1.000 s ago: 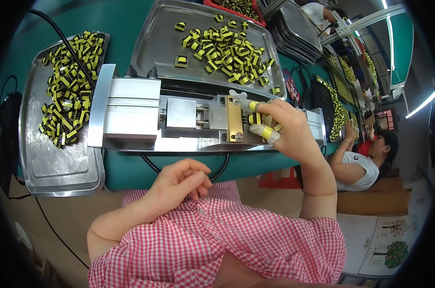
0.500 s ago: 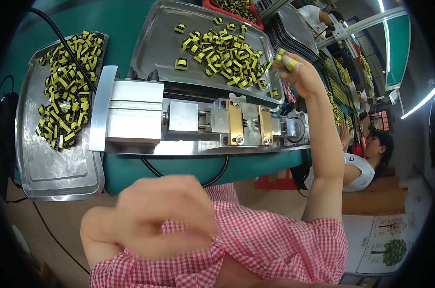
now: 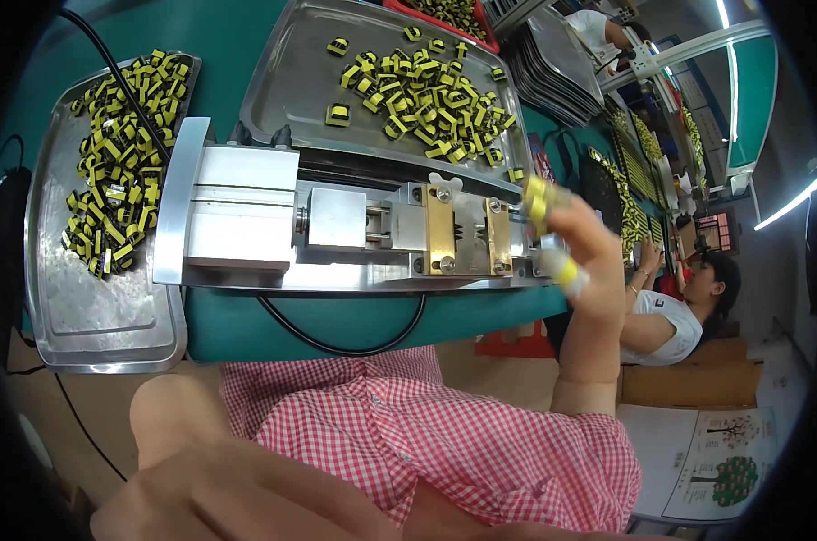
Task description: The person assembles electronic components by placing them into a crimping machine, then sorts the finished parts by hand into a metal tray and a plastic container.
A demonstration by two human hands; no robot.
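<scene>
Work looks partway: yellow blocks [image 3: 449, 101] lie in trays [image 3: 280, 95] at the machine's [image 3: 244, 203] nine and twelve o'clock, none showing between its brass plates [image 3: 441, 230]. The right hand [image 3: 588, 252] blurs at three o'clock, the left hand [image 3: 237, 491] at seven; either's grip, I cannot tell.

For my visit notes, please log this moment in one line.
right hand: by right end of metal fixture, grip unclear | left hand: near camera, blurred | trays: yellow-black parts

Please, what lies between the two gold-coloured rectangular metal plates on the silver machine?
Between the left gold-coloured plate and the right gold-coloured plate, the head view shows a grey metal surface with small dark pointed pieces.
</scene>
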